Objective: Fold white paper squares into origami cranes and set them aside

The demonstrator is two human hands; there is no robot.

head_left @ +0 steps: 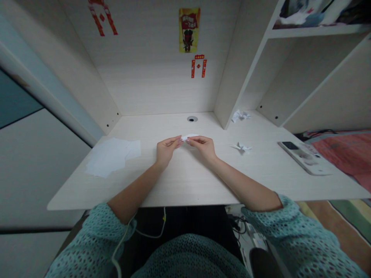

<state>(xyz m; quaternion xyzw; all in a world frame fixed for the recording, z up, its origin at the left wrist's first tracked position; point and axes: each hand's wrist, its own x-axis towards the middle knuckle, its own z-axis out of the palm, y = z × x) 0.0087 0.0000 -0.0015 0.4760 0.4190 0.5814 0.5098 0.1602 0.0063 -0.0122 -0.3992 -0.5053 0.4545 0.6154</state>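
Note:
A small folded piece of white paper (189, 136) is pinched between both hands, just above the middle of the white desk (174, 185). My left hand (168, 150) grips its left end with thumb and fingertips. On the other side, my right hand (205, 146) has fingers closed on its right part. The fingers hide some of the paper, so its exact folded shape is unclear. To the right lies a folded paper crane (242, 147), apart from my right hand. A stack of white paper sheets (108, 156) lies left of my left hand.
More folded white paper (240, 116) sits at the back right, beside the upright divider (246, 58). A phone (304, 157) lies near the desk's right end. A round cable hole (192, 119) is at the back. A white cable (118, 251) hangs by my left sleeve.

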